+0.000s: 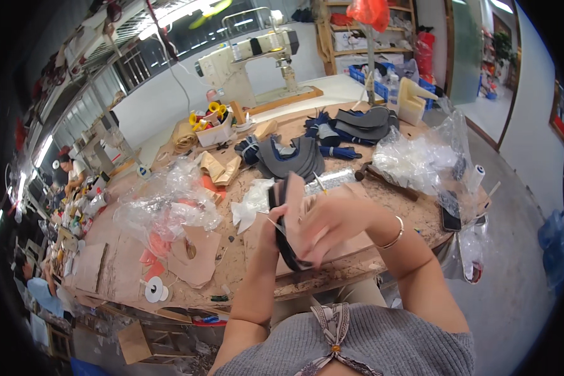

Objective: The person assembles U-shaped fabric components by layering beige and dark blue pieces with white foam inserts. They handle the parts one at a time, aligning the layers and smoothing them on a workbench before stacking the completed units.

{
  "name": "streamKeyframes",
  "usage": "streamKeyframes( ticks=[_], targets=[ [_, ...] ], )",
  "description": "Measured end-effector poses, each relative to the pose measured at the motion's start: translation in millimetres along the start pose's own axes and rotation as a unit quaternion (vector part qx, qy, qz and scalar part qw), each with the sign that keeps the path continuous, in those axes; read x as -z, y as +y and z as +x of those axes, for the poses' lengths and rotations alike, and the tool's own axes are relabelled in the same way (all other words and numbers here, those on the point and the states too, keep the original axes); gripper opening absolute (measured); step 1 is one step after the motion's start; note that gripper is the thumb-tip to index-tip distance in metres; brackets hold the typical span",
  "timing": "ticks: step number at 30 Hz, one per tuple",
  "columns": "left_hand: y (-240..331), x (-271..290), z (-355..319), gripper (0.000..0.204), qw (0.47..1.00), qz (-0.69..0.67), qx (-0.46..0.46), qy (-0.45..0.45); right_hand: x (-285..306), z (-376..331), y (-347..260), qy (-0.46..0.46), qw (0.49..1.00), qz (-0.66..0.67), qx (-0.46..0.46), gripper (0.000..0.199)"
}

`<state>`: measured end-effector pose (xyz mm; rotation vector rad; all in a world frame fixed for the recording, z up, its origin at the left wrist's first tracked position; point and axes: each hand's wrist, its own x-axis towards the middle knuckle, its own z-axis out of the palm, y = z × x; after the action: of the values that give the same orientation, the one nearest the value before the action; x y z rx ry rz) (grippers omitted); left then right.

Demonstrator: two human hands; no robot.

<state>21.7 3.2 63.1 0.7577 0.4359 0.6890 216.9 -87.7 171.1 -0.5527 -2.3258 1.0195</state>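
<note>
Both hands meet just above the near edge of the workbench (357, 266). The right hand (332, 225) is blurred, its fingers curled over the flat side of a dark shoe-upper piece (286, 241), pressing it against a pale pink lining panel (292, 194). The left hand (271, 233) sits mostly behind that piece, closed on its edge from the other side, so only a thumb and knuckles show. A thin bangle (395, 235) circles the right wrist.

Just beyond the hands lies a crumpled white wrapper (252, 202), and further out a stack of grey and navy cut uppers (288, 156), with a second stack (357, 125) behind it. To the left of the hands are clear plastic bags (163, 203) over tan leather offcuts (191, 254), and a white tape roll (154, 289) near the bench edge. To the right sits another heap of clear bags (413, 160). Far across the bench stands a cream post-bed sewing machine (250, 59).
</note>
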Motion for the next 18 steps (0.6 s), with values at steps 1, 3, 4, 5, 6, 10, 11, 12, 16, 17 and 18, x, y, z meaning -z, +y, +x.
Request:
streamKeyframes(
  ticks=[1,3,4,5,6,10,11,12,16,17,18],
  targets=[
    [-4.3,14.1,0.5,0.041,0.994,-0.005,-0.054,-0.092,0.1,-16.5,14.0,0.142,0.982,0.126,0.009,0.062],
    [-13.4,4.3,-4.5,0.044,0.989,0.011,-0.148,0.016,-7.8,-35.8,55.3,0.448,0.815,0.343,0.131,0.052],
    [-11.6,-5.1,-13.7,0.041,0.986,0.029,-0.162,0.029,-10.8,-43.6,82.1,0.455,0.812,0.355,0.088,0.051],
    [-12.6,2.6,-12.2,0.044,0.989,0.04,-0.14,-0.026,-13.7,-50.2,106.8,0.461,0.807,0.366,0.045,0.05],
    [-15.1,5.7,-9.8,0.049,0.99,0.059,-0.113,-0.057,-18.1,-55.0,123.6,0.467,0.8,0.376,0.0,0.049],
    [-2.6,-5.4,-12.8,0.053,0.948,0.233,0.011,-0.216,-9.4,-45.7,96.5,0.275,0.917,0.273,-0.094,0.101],
    [0.2,-16.6,-13.5,0.052,0.924,0.295,0.019,-0.244,3.4,-43.6,79.9,0.202,0.937,0.278,-0.062,0.089],
    [5.6,-30.9,-16.4,0.047,0.909,0.352,0.015,-0.222,11.6,-39.3,61.5,0.187,0.955,0.209,-0.097,0.089],
    [-28.2,-22.5,19.4,0.041,0.918,0.359,-0.039,-0.166,0.2,-9.2,-7.5,0.093,0.916,-0.333,-0.202,0.061],
    [-26.0,-26.4,18.1,0.04,0.945,0.292,-0.035,-0.143,-13.5,-8.6,-8.7,0.135,0.872,-0.441,-0.162,0.059],
    [-22.2,-32.2,14.1,0.038,0.967,0.224,-0.032,-0.119,-19.2,-3.6,-15.6,0.268,0.867,-0.396,-0.143,0.052]
  ],
)
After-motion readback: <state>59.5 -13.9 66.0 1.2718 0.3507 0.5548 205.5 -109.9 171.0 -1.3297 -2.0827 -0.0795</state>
